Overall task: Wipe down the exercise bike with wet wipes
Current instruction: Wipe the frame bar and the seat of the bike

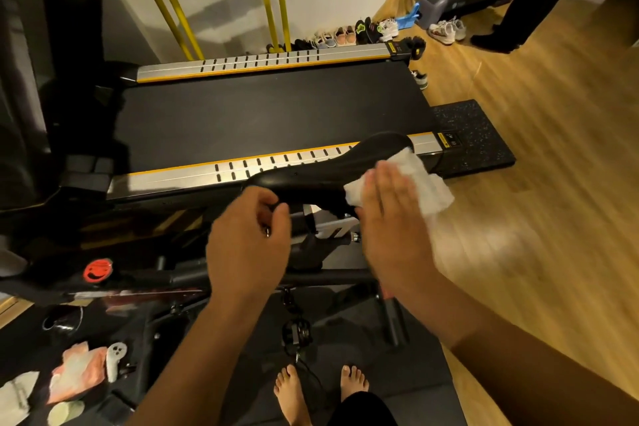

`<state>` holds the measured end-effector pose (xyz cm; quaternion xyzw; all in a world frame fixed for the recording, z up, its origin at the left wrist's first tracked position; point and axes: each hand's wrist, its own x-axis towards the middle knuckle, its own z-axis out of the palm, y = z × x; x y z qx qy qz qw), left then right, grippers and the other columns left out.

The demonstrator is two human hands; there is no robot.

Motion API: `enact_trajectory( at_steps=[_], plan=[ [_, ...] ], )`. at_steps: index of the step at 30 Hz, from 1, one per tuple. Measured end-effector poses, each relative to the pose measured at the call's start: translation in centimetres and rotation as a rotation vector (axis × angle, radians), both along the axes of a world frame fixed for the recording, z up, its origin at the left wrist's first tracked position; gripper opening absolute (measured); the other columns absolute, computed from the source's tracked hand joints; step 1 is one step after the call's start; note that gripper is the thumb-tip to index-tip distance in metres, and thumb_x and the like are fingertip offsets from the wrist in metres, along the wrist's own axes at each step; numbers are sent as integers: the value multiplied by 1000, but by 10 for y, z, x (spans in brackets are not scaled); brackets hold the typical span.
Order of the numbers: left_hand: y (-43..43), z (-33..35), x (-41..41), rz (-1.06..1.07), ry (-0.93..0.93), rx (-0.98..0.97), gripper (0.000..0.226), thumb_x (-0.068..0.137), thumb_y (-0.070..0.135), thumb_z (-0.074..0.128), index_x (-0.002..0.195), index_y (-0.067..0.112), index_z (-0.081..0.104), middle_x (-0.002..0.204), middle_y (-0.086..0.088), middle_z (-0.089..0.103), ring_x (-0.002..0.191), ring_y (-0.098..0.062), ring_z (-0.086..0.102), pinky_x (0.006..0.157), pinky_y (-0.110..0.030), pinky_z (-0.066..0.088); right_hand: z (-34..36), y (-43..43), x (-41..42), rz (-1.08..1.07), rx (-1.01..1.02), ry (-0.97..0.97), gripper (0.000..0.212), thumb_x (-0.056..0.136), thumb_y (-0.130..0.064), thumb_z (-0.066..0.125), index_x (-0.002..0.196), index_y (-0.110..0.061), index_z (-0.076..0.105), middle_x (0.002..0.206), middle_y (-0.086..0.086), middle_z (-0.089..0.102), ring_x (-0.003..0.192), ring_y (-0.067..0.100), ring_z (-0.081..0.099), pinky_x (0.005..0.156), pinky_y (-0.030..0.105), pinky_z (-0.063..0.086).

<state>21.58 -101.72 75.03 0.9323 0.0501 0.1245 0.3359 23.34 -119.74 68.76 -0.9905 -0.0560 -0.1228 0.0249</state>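
Saddle (pixel 328 166) rear under wipe (pixel 428 183), right hand (pixel 390 218) blurred, left hand (pixel 249 235) curled over nose

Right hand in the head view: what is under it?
Under the right hand lies a white wipe, spread over the wide end of the black saddle. The wipe's middle and the saddle beneath the palm are covered.

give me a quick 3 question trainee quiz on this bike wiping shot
1. True or false: the right hand presses the wipe with flat fingers.
2. The left hand: A grips the saddle nose, B hangs idle, C holds a second wipe.
3. Fill in: the machine just beyond the saddle is a ____.
Key: 1 true; 2 A; 3 treadmill.
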Motion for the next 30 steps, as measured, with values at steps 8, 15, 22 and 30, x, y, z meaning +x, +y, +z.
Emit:
enact_trajectory(
  at_steps=[8,15,22,30],
  plan=[
    [21,5,38,-61,-88,-3,21,98,17,56,116,11,65,110,0,67,95,-5,56,78,4,31,31,80,35,345,282,37,49,96,-26,34,129,3,56,134,22,55,128,35,51,110,43,33],
    [25,-6,36,-121,8,-24,35,94,21,63,129,18,64,127,4,65,114,-6,59,102,-13,39,32,-19,23,28,296,43,44,100,-36,36,132,-16,59,151,3,41,136,26,36,111,43,28],
    [25,-5,36,-92,10,-76,35,92,20,66,127,17,66,119,-3,70,106,-20,66,102,-38,49,44,-40,36,-119,644,-26,32,87,-19,68,118,-9,68,139,4,48,119,9,46,99,11,28],
    [30,-13,40,-113,-5,-121,35,91,21,67,126,18,65,128,4,64,117,1,54,105,-13,37,45,-50,29,-269,486,30,36,93,-38,58,121,-16,67,119,12,60,109,27,55,89,31,40]
  ],
)
